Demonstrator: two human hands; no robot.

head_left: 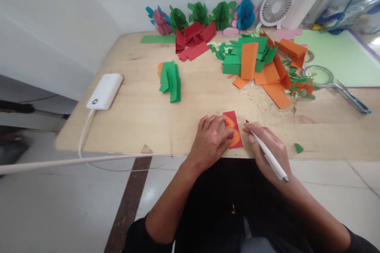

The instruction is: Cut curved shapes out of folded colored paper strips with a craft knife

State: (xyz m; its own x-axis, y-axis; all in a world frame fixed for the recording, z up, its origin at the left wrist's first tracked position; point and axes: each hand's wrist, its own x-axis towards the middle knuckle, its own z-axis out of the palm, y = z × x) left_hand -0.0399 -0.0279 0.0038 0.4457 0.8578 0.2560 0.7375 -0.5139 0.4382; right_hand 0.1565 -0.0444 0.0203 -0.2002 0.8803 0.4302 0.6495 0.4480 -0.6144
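My left hand lies at the table's front edge, fingers spread, its fingertips pressing an orange cut-out onto a red paper rectangle. The cut-out has rounded lobes and is partly covered by the fingers. Just to the right, my right hand is closed around a white pen. The pen's dark tip points up and left, a little right of the red paper and apart from it. Beyond my left hand, folded green paper pieces rest with a bit of orange behind them.
A white power bank with a cable sits left. Red folded papers, a green and orange paper heap and scissors lie farther back. Paper figures and a small fan stand along the wall. A green scrap lies right.
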